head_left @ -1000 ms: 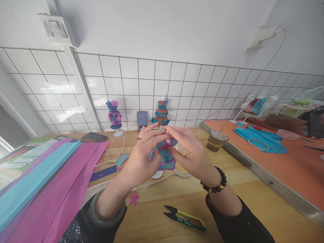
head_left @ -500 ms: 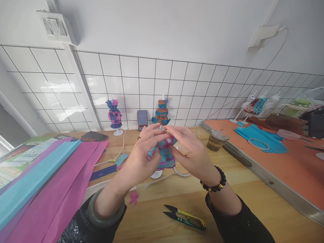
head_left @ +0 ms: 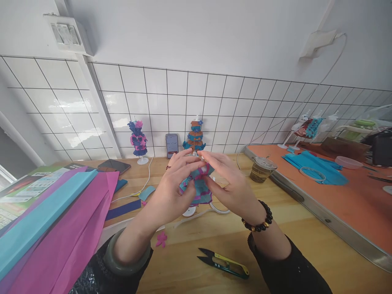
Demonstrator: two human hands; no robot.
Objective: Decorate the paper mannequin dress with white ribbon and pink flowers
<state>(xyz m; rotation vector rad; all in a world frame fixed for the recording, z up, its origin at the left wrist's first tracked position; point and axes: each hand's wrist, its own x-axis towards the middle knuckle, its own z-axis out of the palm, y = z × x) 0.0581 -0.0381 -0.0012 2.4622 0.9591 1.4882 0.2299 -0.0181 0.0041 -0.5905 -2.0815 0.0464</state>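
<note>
A small dress form wearing a light blue paper dress [head_left: 200, 191] with purple-pink trim stands between my two hands, on a white round base [head_left: 189, 211]. My left hand [head_left: 174, 185] is closed around the left side of the dress's upper part, its fingers reaching over the top. From the right, my right hand [head_left: 228, 179] pinches the same upper part between thumb and fingers. The fingertips of both hands meet near the neck of the form, and they hide most of the bodice. Nearer to me lie thread snips [head_left: 223, 263] and a pink paper flower [head_left: 161, 239].
Pink paper sheets [head_left: 76, 216] and a light blue strip [head_left: 49, 220] cover the left. Two dressed forms [head_left: 139, 139] [head_left: 196, 136] and a propped phone [head_left: 172, 145] stand by the tiled wall. A lidded cup [head_left: 263, 169] is at right, beside the orange table [head_left: 337, 208].
The pink sheet's far right corner has shifted left, uncovering a blue piece beside it. Both hands stay in nearly the same place on the dress.
</note>
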